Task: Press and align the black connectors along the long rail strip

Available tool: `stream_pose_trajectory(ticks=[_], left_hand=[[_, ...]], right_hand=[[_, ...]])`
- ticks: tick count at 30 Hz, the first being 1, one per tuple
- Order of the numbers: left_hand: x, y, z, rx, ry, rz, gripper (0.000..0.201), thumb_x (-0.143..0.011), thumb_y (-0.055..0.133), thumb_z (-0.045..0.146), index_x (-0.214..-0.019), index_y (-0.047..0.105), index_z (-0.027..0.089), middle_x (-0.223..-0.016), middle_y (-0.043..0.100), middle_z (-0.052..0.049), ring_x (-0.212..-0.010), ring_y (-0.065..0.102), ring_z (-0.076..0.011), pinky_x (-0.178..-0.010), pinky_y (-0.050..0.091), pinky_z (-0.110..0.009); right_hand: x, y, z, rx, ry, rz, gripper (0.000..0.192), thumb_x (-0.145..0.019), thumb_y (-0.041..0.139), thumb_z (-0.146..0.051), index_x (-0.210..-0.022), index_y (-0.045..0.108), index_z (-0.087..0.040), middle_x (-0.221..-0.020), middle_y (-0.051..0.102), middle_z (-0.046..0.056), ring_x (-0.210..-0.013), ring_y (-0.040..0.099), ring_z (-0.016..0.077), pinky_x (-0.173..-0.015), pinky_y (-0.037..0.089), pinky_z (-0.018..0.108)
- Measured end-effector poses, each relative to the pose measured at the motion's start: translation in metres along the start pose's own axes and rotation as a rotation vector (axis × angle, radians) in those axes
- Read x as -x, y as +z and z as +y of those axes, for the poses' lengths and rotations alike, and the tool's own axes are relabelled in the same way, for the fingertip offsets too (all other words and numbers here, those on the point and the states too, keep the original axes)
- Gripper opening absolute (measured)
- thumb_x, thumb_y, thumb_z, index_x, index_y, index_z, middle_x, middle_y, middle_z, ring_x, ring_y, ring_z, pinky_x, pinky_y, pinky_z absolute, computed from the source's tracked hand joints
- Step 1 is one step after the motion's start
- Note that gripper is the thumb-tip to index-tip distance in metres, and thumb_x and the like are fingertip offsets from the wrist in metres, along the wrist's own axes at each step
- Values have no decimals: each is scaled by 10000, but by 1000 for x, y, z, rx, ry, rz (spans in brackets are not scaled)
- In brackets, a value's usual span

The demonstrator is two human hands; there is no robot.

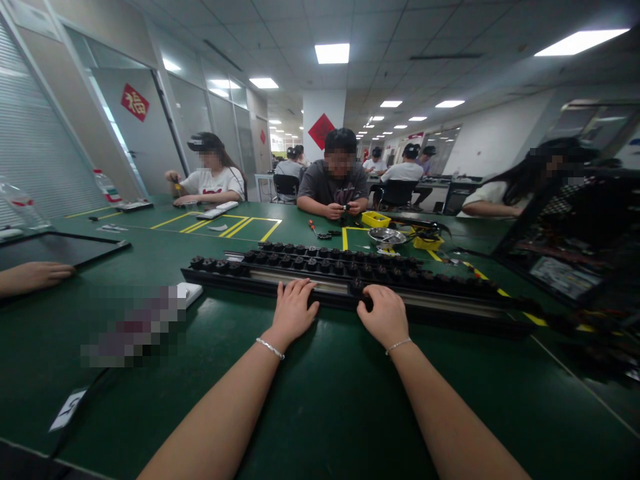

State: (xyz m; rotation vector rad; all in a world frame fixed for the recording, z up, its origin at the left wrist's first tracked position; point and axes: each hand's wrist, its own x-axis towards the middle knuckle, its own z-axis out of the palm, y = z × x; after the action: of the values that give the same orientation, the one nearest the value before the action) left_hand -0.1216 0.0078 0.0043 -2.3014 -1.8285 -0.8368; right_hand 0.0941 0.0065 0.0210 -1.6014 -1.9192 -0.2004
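Note:
A long black rail [450,303] lies across the green table [320,393], carrying rows of small black knob-like parts [320,260]. My left hand [293,310] rests flat on the rail's near edge, fingers spread and holding nothing. My right hand [384,315] sits just to its right, fingers curled over the rail's front edge at one of the black parts. Both wrists wear thin bracelets.
A metal bowl [386,237] and yellow bins [375,219] stand behind the rail. A small white object [189,292] lies at the rail's left end. Another person's hand [35,275] rests at the left near a dark tray [60,248]. Several people sit opposite.

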Motion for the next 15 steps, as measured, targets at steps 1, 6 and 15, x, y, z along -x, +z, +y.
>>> stream_pose_trajectory(ticks=[1,6,15], left_hand=[[0,0,0,-2,-3,1,421,-828,497,352,-1243,481,284,-1335,508,-26,-1267,379,-238,-1114,140,-568],[0,1,2,-5,-22,12,407,-822,505,347,-1224,496,282,-1327,515,-28,-1265,379,-241,-1112,149,-567],[0,0,3,-9,-18,18,392,-825,499,344,-1211,503,274,-1321,519,-32,-1264,380,-239,-1116,142,-562]], right_hand=[[-1,2,-2,-1,52,20,241,-760,497,-310,-933,602,-180,-1009,647,84,-1011,526,225,-931,324,375],[-8,14,-12,24,227,94,427,-793,474,-453,-1096,561,-165,-1146,607,130,-1162,439,277,-1003,223,486],[-12,17,-19,29,313,62,463,-780,483,-465,-1125,574,-170,-1156,614,110,-1171,436,266,-1042,161,499]])
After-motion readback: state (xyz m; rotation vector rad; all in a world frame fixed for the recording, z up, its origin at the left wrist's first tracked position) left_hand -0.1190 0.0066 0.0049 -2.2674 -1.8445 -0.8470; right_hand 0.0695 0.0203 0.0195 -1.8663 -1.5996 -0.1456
